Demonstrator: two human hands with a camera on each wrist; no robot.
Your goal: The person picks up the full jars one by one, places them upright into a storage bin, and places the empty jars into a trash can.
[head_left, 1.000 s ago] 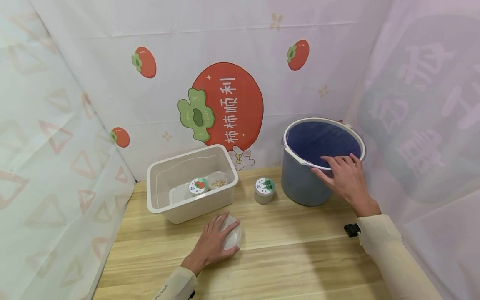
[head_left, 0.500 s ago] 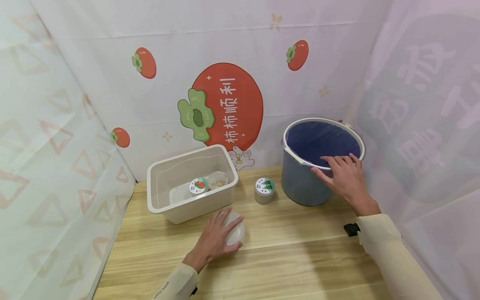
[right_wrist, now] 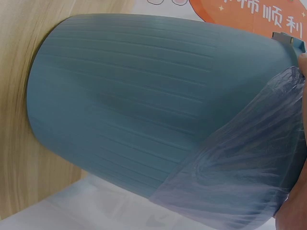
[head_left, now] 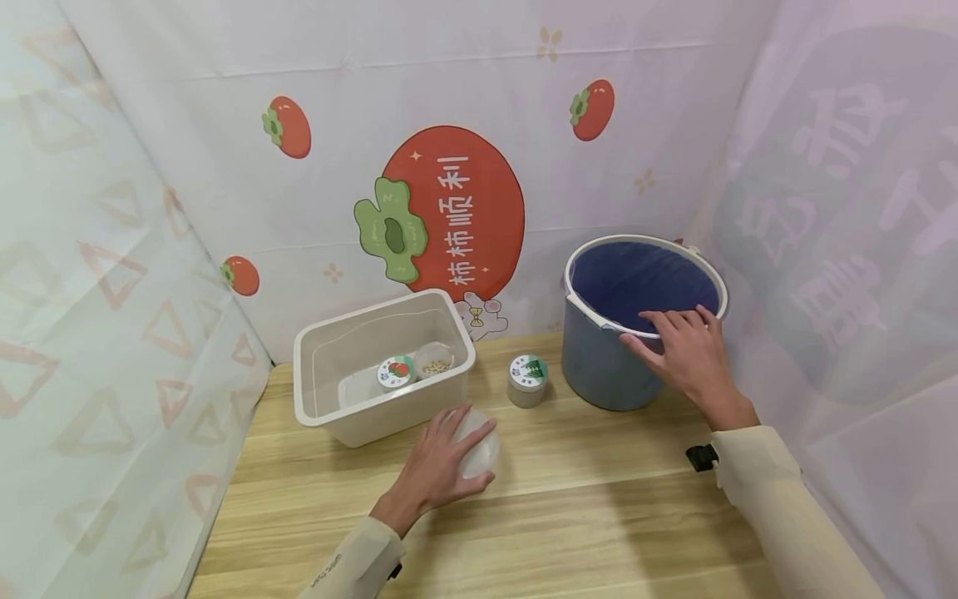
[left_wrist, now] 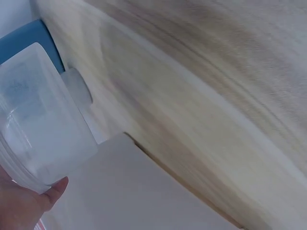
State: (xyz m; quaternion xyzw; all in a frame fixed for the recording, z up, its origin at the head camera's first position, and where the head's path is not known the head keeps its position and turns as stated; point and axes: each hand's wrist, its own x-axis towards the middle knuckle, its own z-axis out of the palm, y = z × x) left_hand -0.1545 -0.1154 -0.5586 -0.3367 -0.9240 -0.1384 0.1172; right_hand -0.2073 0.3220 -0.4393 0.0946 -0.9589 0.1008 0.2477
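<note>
My left hand grips a translucent plastic tub by its sides, near the front of the white bin. In the left wrist view the tub is tilted and held off the table, with fingers at its rim; its contents are hard to make out. My right hand holds the near rim of a blue-grey bucket, fingers over the inside and thumb on the rim. A thin clear liner bag hangs over the bucket's outside in the right wrist view.
A white bin on the left holds a jar with a tomato label and a clear cup of small pale bits. A jar with a green label stands between bin and bucket. Printed cloth walls surround the wooden table.
My left hand has moved up and to the right with the plastic tub, which has risen from the table and tilted. The right hand stays on the bucket rim.
</note>
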